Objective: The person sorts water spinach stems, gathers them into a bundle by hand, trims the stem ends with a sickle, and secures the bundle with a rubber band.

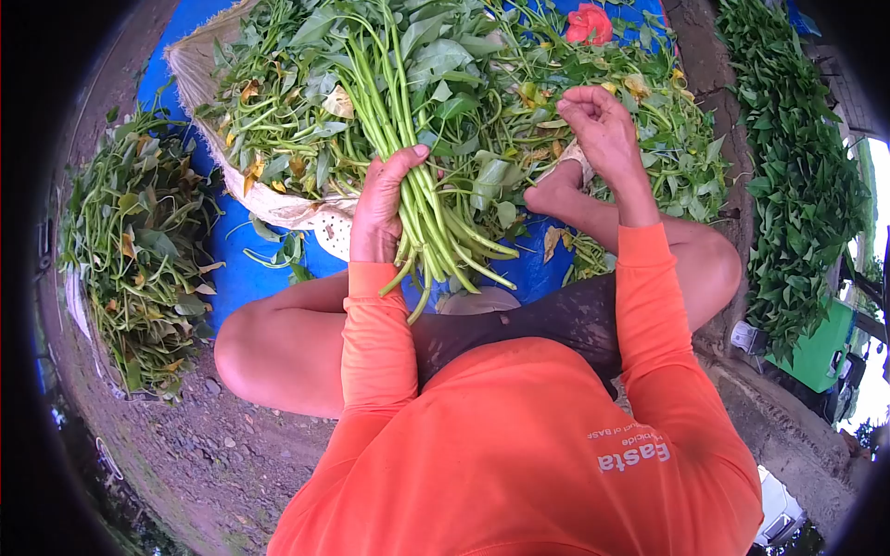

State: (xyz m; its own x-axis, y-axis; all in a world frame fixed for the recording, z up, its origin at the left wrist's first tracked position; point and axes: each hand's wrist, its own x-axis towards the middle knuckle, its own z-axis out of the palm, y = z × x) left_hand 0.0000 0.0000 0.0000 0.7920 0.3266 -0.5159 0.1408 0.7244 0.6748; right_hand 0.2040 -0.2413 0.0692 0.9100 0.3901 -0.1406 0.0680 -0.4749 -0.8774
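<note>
Gripped in the left hand (378, 208): long, smooth, bright-green leafy stems (400, 120).

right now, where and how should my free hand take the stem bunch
Probably the bare stems just beyond the left hand, right hand coming from the right, fingers wrapping across them: they run close together there, while the near ends fan out.

Blue tarp (229, 278) on gravelly brown ground (218, 449)
</note>
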